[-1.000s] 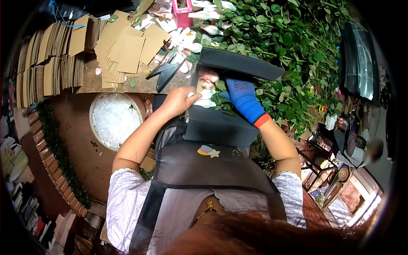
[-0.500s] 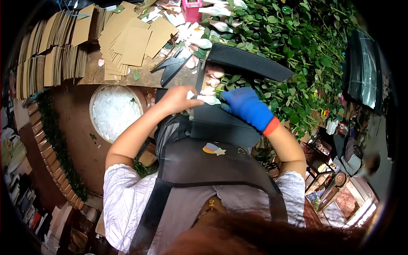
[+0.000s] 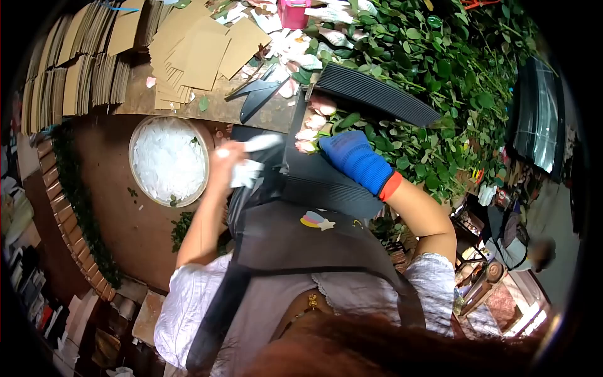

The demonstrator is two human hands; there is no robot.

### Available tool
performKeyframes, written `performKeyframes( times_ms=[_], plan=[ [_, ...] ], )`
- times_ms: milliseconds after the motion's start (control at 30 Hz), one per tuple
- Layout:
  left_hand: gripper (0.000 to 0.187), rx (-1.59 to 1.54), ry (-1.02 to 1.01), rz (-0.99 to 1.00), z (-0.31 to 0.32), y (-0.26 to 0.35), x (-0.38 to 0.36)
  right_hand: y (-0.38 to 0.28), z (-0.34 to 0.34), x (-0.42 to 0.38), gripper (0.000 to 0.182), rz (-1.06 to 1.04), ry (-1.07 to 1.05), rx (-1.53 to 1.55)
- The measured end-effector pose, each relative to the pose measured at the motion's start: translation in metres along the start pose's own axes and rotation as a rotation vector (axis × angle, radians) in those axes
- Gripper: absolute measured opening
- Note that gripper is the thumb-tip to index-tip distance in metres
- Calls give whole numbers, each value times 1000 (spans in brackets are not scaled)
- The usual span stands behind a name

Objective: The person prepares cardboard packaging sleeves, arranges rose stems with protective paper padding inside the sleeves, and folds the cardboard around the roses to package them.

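My left hand (image 3: 227, 164), bare and smeared by motion, is closed on a limp white net sleeve (image 3: 262, 143). More white material (image 3: 247, 174) hangs below its fingers. My right hand (image 3: 355, 156) wears a blue glove with a red cuff. Its fingers are closed around a rose stem just behind the lowest pink rose (image 3: 306, 146); the fingertips are partly hidden. Further pale pink roses (image 3: 321, 105) lie in a row above it, heads to the left, in a black holder with ribbed sides (image 3: 377, 94).
Scissors (image 3: 260, 93) lie on the wooden table beside loose cardboard sheets (image 3: 204, 60) and stacked cardboard (image 3: 78, 91). A round tub (image 3: 134, 151) holds white strips. Leafy stems (image 3: 427, 69) cover the right side. White-netted blooms (image 3: 336, 38) lie by a pink container (image 3: 293, 14).
My left hand has moved left, away from the lowest rose, carrying the white net sleeve off it. That rose's bloom is now bare. My gloved right hand stays at the stem.
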State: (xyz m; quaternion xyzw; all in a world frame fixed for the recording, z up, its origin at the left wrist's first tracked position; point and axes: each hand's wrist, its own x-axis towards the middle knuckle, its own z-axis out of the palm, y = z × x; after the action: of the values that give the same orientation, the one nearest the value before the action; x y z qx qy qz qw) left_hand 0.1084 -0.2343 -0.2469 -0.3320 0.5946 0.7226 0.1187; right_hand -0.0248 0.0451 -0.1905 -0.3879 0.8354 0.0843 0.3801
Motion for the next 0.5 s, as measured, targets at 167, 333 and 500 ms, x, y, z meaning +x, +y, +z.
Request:
performKeyframes(
  times_ms=[167, 333, 500],
  plan=[
    [23, 1380, 292, -185, -140, 43, -14, -7, -11, 3, 22, 20, -91, -35],
    [37, 1067, -89, 331, -25, 48, 27, -9, -4, 21, 24, -135, -136, -128],
    [95, 971, -435, 718, 102, 43, 60, -1, 3, 17, 18, -77, -35, 23]
  ],
)
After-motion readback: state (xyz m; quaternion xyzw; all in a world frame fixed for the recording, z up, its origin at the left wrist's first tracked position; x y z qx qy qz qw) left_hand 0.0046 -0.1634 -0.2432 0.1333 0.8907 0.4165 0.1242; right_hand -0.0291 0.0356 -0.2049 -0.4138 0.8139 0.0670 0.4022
